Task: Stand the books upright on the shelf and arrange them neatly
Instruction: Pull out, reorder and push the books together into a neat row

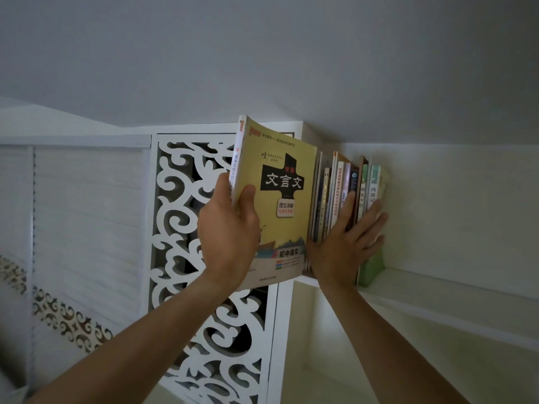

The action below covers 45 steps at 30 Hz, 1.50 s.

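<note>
At the centre of the frame a thick yellow paperback with a black cross-shaped title block is held upright, its front cover facing the camera, at the left end of a row of books. The left hand grips it at the spine edge, thumb curled onto the cover and the other fingers behind the spine. The book's lower edge hangs a little below and in front of the shelf board.

Just to the right, a row of thin upright paperbacks with pale, orange and green spines stands on the white shelf board, which runs toward the right edge. The right hand lies flat against the spines with straight, spread fingers, pressing the row; the outermost fingers reach the rightmost, green-covered book.

Left of the books, a white carved side panel with scrolling cut-out patterns runs down to the lower centre. A plain pale wall fills the upper half.
</note>
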Motion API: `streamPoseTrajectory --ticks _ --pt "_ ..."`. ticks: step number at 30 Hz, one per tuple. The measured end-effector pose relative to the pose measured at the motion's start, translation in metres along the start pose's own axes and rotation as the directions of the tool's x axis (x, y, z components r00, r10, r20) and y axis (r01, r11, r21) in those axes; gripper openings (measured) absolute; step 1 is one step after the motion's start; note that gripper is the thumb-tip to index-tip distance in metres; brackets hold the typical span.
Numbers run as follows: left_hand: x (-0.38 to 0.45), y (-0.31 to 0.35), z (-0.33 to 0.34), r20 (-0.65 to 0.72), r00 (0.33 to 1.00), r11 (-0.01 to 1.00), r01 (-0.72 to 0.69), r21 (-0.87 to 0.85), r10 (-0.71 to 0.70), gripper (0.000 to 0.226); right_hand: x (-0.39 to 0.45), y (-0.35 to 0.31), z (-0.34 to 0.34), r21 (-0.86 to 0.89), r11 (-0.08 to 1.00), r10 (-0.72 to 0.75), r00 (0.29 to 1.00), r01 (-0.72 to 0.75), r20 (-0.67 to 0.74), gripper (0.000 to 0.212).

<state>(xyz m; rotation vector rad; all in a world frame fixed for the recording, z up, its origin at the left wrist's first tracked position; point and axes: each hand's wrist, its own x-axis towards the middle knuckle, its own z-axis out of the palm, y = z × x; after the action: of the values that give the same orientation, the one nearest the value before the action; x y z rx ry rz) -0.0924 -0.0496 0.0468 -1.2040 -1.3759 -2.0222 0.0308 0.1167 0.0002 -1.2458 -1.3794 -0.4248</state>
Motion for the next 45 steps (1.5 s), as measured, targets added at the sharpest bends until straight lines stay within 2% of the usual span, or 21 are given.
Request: streamPoseTrajectory --ticks 8,13,20,28,39,45 --pt "0.000 0.000 -0.003 -0.001 1.000 1.000 0.009 0.010 -0.009 0.010 0.004 -0.016 -0.004 0.027 1.000 0.009 0.999 -0.010 0.051 0.134" --pt "0.003 -0.003 -0.004 -0.001 1.000 1.000 -0.003 0.018 0.003 0.013 0.008 -0.009 -0.009 0.036 0.998 -0.062 0.996 0.060 0.059 0.134" --pt "0.008 -0.008 -0.009 -0.012 1.000 0.999 -0.001 0.032 0.001 0.012 0.010 0.000 -0.011 -0.019 0.996 -0.086 0.994 0.088 0.074 0.141" --pt "0.006 -0.017 -0.012 -0.020 1.000 0.999 0.011 0.042 -0.010 0.015 0.006 -0.006 -0.001 -0.027 0.993 -0.113 0.993 0.114 0.024 0.118" --pt "0.001 -0.008 -0.002 -0.019 1.000 1.000 -0.002 0.009 0.002 0.013 0.014 0.005 -0.009 -0.004 0.993 -0.121 0.987 0.122 0.105 0.141" --pt "0.004 0.000 0.000 -0.022 1.000 0.999 0.007 -0.038 -0.008 0.007 0.012 -0.001 -0.009 0.034 0.996 -0.091 0.991 0.088 0.101 0.139"
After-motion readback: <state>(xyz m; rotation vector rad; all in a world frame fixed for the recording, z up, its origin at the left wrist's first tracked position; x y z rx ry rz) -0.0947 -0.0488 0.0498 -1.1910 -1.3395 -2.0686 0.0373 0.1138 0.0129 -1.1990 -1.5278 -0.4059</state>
